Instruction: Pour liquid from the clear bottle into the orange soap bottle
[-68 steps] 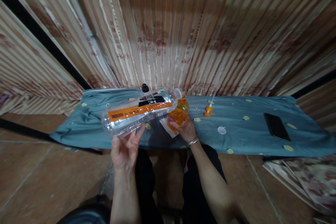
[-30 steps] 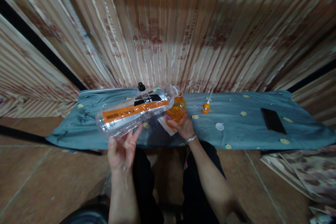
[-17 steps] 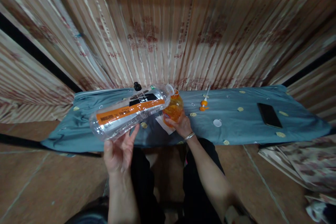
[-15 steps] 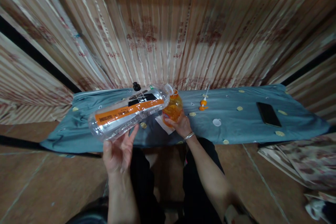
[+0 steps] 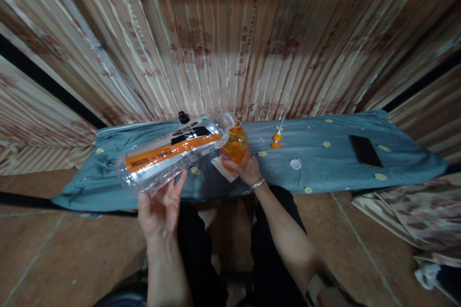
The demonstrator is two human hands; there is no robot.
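Note:
My left hand supports a large clear plastic bottle from below, its fingers partly hidden behind it. The bottle has a silver, orange and black label and lies tilted, its neck higher and pointing right. Its mouth meets the open neck of a small orange pump bottle. My right hand is wrapped round that orange bottle, which stands over a white paper. Liquid shows inside the orange bottle; whether any is flowing I cannot tell.
On the blue patterned cloth lie an orange pump head with a tube, a white round cap and a black phone. A black cap sits at the back edge. A pleated curtain hangs behind.
The view has shifted slightly. Both hands keep their grips, and the clear bottle stays tilted with its mouth at the orange bottle's neck.

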